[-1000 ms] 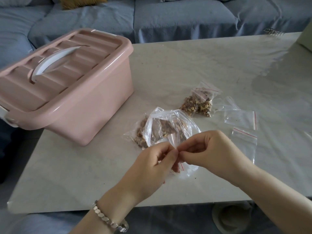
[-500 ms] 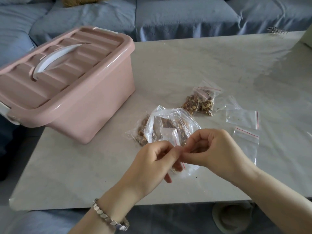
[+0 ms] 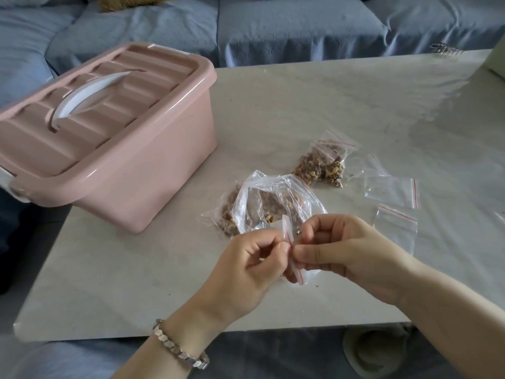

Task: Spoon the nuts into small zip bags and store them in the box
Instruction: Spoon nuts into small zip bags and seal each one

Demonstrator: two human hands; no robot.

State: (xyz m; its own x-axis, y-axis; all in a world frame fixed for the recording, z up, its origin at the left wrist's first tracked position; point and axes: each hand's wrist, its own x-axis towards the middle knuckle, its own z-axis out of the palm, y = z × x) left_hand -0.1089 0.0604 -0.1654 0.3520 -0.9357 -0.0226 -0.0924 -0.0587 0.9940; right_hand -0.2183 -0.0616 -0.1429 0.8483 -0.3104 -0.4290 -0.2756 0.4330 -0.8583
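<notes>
Pinching from both sides, the left hand (image 3: 254,272) and the right hand (image 3: 347,255) hold one small zip bag (image 3: 298,272) by its red-striped mouth. Thumbs and forefingers are closed on the plastic and the other fingers are curled in. The bag hangs just above the surface (image 3: 300,99), a little way in from its near edge. A metal-link bracelet (image 3: 180,348) sits on the left wrist, and a slipper (image 3: 374,351) lies on the floor below the near edge. A bare strip of surface runs along that edge, widest to the left of the hands. Just behind the hands sits the large clear bag of nuts (image 3: 273,203), its mouth gaping and crumpled. To the right of the hands, two empty zip bags (image 3: 390,191) lie flat and close together, with open surface beyond them towards the right edge. Two filled zip bags (image 3: 319,165) lie touching each other, just beyond the large bag and apart from it. On the left the pink storage box (image 3: 109,149) stands with its lid on and its white handle (image 3: 87,94) lying flat. Its left end reaches past the surface's left edge, and its near right corner is close to the large bag. The far half of the surface is open up to its far edge, where a grey-blue sofa (image 3: 273,23) runs across.
</notes>
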